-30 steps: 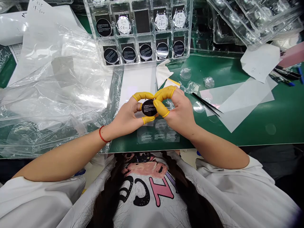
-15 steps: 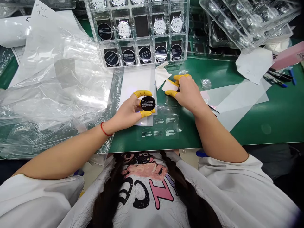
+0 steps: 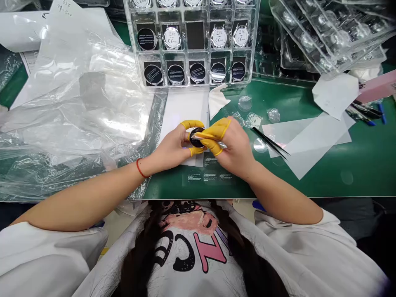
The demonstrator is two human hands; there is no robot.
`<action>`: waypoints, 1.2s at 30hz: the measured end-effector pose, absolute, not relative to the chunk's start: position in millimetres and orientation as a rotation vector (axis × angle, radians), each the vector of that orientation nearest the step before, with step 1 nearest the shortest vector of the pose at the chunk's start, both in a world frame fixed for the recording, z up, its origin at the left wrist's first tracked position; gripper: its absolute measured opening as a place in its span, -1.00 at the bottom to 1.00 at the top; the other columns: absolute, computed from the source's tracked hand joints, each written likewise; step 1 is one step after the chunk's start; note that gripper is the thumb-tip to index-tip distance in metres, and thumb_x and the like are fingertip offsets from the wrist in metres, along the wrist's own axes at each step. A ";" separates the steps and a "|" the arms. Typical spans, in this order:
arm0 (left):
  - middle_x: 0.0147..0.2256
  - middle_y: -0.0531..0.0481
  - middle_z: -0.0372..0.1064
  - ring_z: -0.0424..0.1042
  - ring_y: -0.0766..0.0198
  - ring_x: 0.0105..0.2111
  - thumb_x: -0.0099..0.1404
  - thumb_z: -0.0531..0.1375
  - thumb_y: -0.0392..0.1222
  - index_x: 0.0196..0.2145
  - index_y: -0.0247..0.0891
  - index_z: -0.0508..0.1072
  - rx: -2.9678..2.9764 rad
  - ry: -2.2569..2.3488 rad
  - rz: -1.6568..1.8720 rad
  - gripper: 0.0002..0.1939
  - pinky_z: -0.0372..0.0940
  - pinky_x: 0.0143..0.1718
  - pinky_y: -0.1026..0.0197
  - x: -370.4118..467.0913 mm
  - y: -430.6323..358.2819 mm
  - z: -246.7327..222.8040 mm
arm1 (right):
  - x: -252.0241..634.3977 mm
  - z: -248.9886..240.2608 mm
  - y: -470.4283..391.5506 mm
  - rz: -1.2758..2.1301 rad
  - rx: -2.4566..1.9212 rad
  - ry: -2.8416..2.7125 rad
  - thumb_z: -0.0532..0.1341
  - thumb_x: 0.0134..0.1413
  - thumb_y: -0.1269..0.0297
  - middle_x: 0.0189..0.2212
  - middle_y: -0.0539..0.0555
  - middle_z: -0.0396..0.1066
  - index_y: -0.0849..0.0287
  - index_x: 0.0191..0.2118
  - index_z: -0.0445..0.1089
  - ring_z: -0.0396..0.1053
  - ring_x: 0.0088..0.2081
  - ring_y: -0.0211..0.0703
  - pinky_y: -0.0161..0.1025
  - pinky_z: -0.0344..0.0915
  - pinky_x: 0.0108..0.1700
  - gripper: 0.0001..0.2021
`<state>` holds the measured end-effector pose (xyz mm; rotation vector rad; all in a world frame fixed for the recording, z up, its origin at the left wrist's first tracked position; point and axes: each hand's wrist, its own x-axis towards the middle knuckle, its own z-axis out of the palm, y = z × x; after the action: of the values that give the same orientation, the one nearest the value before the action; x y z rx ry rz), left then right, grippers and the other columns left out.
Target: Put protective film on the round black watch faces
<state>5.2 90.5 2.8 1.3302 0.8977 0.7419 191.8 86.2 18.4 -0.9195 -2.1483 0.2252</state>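
My left hand (image 3: 173, 144), with yellow finger cots, holds a round black watch (image 3: 195, 142) by its rim, with the dark face turned up. My right hand (image 3: 233, 144), also in yellow finger cots, is closed over the face. A small pale edge of a white cloth piece (image 3: 196, 136) shows at its fingertips; the rest is hidden. Below the hands lies a clear sheet of round printed films (image 3: 210, 176). Black tweezers (image 3: 269, 142) rest to the right of my right hand.
A clear compartment tray (image 3: 198, 51) of watches stands at the back. Plastic bags (image 3: 117, 111) cover the left side. A white cloth (image 3: 218, 101), peeled clear films (image 3: 245, 103), translucent sheets (image 3: 305, 144) and pens (image 3: 365, 113) lie about. More trays (image 3: 328, 37) are stacked at back right.
My right hand has moved left from beside the white cloth to the watch, bringing the small white piece onto its face. The tweezers and clear films at right are now uncovered.
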 end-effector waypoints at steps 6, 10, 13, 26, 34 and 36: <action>-0.27 0.09 0.44 0.47 0.40 -0.35 0.13 0.34 -0.26 -0.01 -0.22 0.26 1.343 0.914 0.789 -0.50 0.32 -0.35 0.35 6.2 91.1 -2.2 | 187.4 -8.0 98.2 0.035 -1.019 -2.115 0.07 0.34 0.21 -0.41 0.05 0.34 0.11 -0.22 0.28 0.24 -0.33 -0.12 -0.16 0.18 -0.31 -0.87; -0.28 0.08 0.44 0.49 0.38 -0.34 0.15 0.34 -0.24 0.01 -0.22 0.24 1.329 0.872 0.797 -0.48 0.36 -0.29 0.31 7.0 91.6 -4.9 | 189.4 -6.8 107.4 -0.063 -1.086 -2.060 0.08 0.33 0.23 -0.39 0.06 0.33 0.10 -0.23 0.23 0.27 -0.33 -0.11 -0.14 0.22 -0.31 -0.91; -0.24 0.05 0.46 0.53 0.35 -0.28 0.12 0.37 -0.28 0.02 -0.23 0.22 1.245 0.848 0.804 -0.43 0.41 -0.20 0.27 7.5 92.4 -4.2 | 194.8 0.1 109.9 0.018 -1.124 -2.110 0.04 0.36 0.21 -0.36 0.06 0.35 0.07 -0.19 0.25 0.30 -0.29 -0.11 -0.11 0.27 -0.27 -0.89; -0.42 0.15 0.35 0.33 0.47 -0.49 0.08 0.37 -0.27 -0.01 -0.26 0.25 1.300 0.888 0.759 -0.44 0.23 -0.49 0.38 7.0 96.0 2.9 | 198.6 6.5 79.4 -0.267 -0.895 -2.287 0.02 0.31 0.45 -0.22 0.06 0.38 0.04 -0.12 0.38 0.30 -0.15 -0.11 -0.08 0.26 -0.13 -0.76; -0.26 0.06 0.42 0.47 0.40 -0.32 0.03 0.35 -0.37 -0.02 -0.27 0.25 1.294 0.862 0.779 -0.43 0.35 -0.31 0.34 6.4 95.1 -0.7 | 195.5 -1.2 57.6 -0.264 -0.920 -2.218 0.12 0.23 0.50 -0.29 0.07 0.42 0.11 -0.17 0.38 0.31 -0.20 -0.12 -0.14 0.22 -0.22 -0.83; -0.28 0.07 0.42 0.46 0.40 -0.35 0.04 0.37 -0.33 -0.02 -0.26 0.25 1.307 0.873 0.779 -0.43 0.35 -0.31 0.33 6.7 95.0 -0.9 | 198.4 1.2 59.4 -0.057 -0.968 -2.177 0.13 0.28 0.42 -0.29 0.06 0.45 0.09 -0.12 0.39 0.33 -0.24 -0.14 -0.15 0.23 -0.23 -0.86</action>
<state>6.7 95.0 -0.9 1.3066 0.8731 0.7785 198.4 59.4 1.2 -0.9679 -2.1773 -0.0569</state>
